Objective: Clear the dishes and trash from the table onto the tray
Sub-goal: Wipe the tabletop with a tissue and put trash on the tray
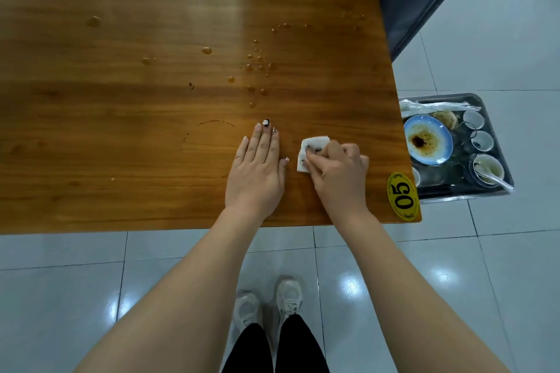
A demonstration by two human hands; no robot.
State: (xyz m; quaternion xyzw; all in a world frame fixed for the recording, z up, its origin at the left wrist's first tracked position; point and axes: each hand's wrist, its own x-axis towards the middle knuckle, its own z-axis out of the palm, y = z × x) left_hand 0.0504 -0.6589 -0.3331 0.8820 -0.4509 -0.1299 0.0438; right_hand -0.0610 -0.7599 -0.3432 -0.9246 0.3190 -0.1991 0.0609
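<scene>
Crumpled white napkin (315, 145) on table (121, 100) nr rt corner; metal tray (454, 173) w/ dirty blue plate (428, 139)

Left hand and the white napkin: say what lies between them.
In the head view, only a narrow strip of bare wooden table separates the left hand, flat on the wood, from the napkin pinched by the right hand.

Both forearms (194, 275) bare as far as the near frame edge. On the left hand (257, 166), long shaped nails with pale polish and small decorations; middle nail (265, 122) black with a white mark. On the right hand (339, 172), nails show dark patterning, detail blurred. Close-fitting black trousers (272, 348), near centre. Pale grey-white trainers with laces and rounded toes: left shoe (247, 309), right shoe (289, 297).
</scene>
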